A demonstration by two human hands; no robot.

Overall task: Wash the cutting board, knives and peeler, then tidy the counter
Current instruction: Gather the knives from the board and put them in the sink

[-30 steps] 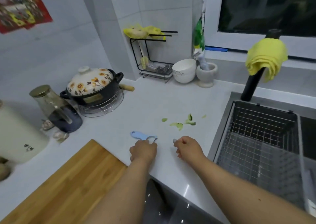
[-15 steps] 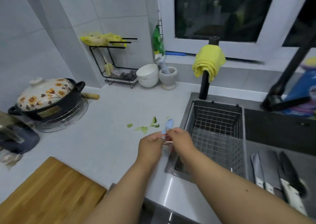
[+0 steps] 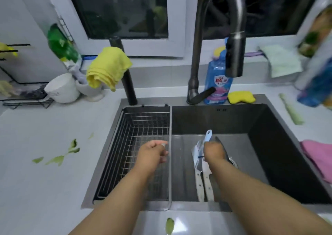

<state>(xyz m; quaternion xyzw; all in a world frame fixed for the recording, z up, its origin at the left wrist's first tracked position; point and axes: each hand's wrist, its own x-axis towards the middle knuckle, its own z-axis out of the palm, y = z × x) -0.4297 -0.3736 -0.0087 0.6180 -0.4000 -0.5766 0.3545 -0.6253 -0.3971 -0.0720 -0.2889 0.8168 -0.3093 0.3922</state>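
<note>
Both hands have swung from the counter to the sink (image 3: 269, 119): the right hand (image 3: 213, 150) grips the blue peeler (image 3: 208, 136) over the knives (image 3: 201, 172) on the basin floor. The left hand (image 3: 152, 153), loosely curled, seems to pinch something small over the wire basket (image 3: 136, 127). Dropped carelessly, the peeler could strike the blades or bring fingers against them.

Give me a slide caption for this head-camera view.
Right hand holds the blue peeler over knives in the sink; left hand hovers above the wire basket.
</note>
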